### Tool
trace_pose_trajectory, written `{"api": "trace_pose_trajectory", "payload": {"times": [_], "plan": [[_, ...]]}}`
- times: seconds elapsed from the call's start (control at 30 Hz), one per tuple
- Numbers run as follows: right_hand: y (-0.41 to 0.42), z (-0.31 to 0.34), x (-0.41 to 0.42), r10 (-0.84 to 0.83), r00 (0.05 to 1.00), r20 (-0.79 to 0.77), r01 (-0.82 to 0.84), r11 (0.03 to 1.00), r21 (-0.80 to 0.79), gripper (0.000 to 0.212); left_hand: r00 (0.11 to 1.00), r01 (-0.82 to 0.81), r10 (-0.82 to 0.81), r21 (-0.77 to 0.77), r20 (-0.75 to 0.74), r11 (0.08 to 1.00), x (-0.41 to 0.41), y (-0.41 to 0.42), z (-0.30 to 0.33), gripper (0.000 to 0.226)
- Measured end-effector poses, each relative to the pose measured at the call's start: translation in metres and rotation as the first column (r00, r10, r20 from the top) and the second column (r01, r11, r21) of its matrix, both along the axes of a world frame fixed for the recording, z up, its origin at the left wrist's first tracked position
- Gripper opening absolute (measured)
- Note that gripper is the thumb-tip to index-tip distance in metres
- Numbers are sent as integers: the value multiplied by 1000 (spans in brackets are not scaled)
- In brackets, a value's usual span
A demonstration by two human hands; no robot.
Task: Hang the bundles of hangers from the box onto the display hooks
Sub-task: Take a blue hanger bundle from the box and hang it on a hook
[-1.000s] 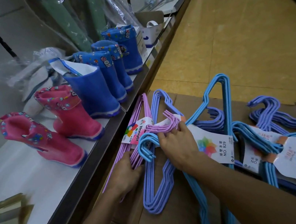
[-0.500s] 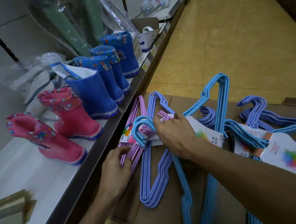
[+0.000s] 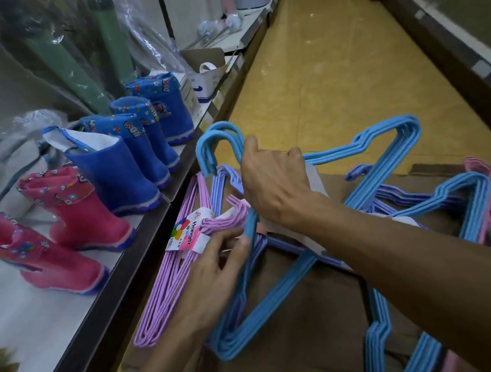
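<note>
Blue hanger bundle (image 3: 286, 278) lies long axis near-left to far-right over the box (image 3: 294, 353), right hand (image 3: 276, 186) clenched round its neck, left hand (image 3: 216, 273) pinching its near wire

Boots (image 3: 116, 179) crowd the shelf (image 3: 65, 311) on the left; hangers (image 3: 399, 201) tangle across the box (image 3: 310, 351); the aisle floor (image 3: 332, 71) ahead lies open.

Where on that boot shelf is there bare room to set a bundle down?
Bare patch: white shelf in front of the pink boots, toward its dark edge. Crowded: farther along, blue boots stand in a row to the edge; the box is heaped with hangers.
</note>
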State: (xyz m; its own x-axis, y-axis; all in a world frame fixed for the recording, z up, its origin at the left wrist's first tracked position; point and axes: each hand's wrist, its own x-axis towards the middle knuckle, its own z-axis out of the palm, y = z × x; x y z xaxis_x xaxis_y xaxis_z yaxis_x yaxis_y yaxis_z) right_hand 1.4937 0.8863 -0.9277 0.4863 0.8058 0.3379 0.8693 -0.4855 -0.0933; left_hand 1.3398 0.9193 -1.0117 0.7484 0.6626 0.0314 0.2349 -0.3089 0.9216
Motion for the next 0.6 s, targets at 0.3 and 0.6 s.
{"api": "trace_pose_trajectory", "payload": {"times": [0.3,0.6], "plan": [[-33,15,18,-158,960,-232,151,987,-48,28,981,81,-52,153,-187,985,38,-19,16,32],[-63,20,34,-239,940,-244,224,970,-90,27,966,178,-105,313,-238,933,65,-45,8,12]]}}
